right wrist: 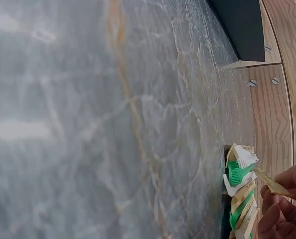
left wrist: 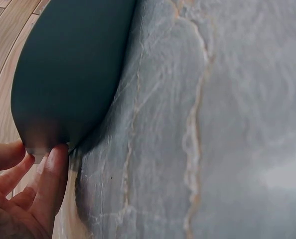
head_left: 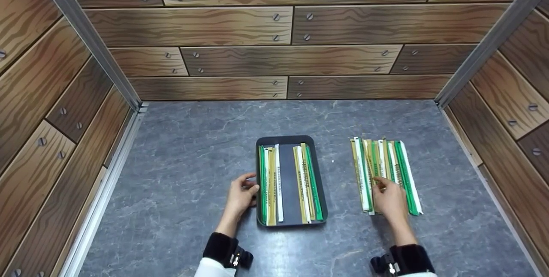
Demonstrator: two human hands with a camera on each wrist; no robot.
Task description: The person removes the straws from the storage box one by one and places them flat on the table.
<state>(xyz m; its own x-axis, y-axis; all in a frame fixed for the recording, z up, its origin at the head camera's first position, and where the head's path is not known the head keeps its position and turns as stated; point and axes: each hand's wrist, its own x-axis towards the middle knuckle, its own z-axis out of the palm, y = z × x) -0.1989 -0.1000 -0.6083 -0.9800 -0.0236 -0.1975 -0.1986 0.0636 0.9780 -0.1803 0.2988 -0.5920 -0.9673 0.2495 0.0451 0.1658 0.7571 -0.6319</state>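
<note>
A dark tray (head_left: 291, 182) sits mid-table with long wrapped sticks in green, white and tan along its two sides. My left hand (head_left: 251, 185) holds the tray's left rim; in the left wrist view its fingertips (left wrist: 51, 169) touch the edge of the tray (left wrist: 73, 69). A row of the same wrapped sticks (head_left: 396, 165) lies on the table to the right. My right hand (head_left: 379, 182) rests on that row, and in the right wrist view my right hand (right wrist: 282, 191) pinches the end of one tan stick (right wrist: 267, 180) above the other stick ends (right wrist: 240, 186).
The grey stone-look tabletop (head_left: 193, 161) is boxed in by wood-pattern walls (head_left: 274, 54) at the back and both sides, with metal corner posts (head_left: 85, 37). The tray's corner (right wrist: 242, 25) shows at the top of the right wrist view.
</note>
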